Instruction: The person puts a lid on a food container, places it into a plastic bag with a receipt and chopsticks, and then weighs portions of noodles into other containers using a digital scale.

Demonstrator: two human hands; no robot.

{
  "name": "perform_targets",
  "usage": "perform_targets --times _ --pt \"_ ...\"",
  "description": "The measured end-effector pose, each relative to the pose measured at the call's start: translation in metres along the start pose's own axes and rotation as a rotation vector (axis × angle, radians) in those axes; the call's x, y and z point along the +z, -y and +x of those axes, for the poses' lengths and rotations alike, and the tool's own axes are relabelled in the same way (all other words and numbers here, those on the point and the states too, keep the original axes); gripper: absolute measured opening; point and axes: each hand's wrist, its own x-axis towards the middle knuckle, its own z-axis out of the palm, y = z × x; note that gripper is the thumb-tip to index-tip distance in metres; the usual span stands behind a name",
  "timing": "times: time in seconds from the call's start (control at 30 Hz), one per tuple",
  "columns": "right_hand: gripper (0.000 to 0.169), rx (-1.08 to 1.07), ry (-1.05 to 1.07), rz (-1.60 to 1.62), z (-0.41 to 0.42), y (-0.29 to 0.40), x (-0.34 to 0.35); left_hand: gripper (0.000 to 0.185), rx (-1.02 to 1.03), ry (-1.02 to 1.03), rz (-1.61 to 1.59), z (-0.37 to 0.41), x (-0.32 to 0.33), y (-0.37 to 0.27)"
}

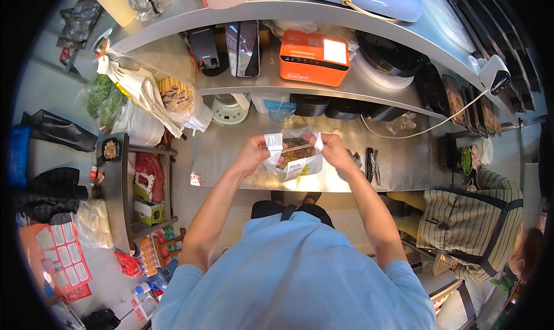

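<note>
A white plastic bag (314,167) is stretched between my two hands over the steel counter (233,165). My left hand (255,153) grips one of its handles, and my right hand (332,149) grips the other. Inside the bag's mouth shows a clear-lidded container (298,150) with brownish food. A white label (295,168) bearing print hangs at the bag's front. To the right of the bag, a pair of pliers or tongs (377,167) lies beside a black tool (369,164). A small grey object behind my right forearm is partly hidden.
An orange label printer (314,58) and a phone (242,48) stand on the shelf above. A kitchen scale (229,109) is at the back left of the counter. A white cable (415,136) loops over the right side. A person in a striped garment (467,226) is at the right.
</note>
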Motion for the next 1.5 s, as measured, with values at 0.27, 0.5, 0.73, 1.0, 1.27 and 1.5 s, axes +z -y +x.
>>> perform_targets --times 0.27,0.5,0.73,1.0,1.27,1.5 --pt "0.032 0.391 0.11 0.313 -0.007 0.013 0.015 0.045 0.108 0.012 0.311 0.023 0.017 0.019" --pt "0.024 0.115 -0.495 -0.315 0.002 -0.006 0.036 0.028 0.246 -0.224 0.345 0.059 0.064 0.069" --pt "0.01 0.066 -0.497 -0.62 -0.017 -0.07 0.0 0.02 0.468 -0.508 1.232 0.057 0.006 0.086" --pt "0.004 0.382 -0.333 1.238 0.011 -0.073 0.011 0.007 -0.014 -0.395 -1.047 0.065 -0.005 0.133" --pt "0.03 0.257 -0.144 0.899 0.029 -0.033 0.012 0.029 0.014 -0.169 -0.731 0.045 0.014 0.079" --pt "0.024 -0.2 0.268 -0.07 0.065 0.004 0.019 0.037 -0.127 0.017 -0.24 0.056 0.005 0.051"
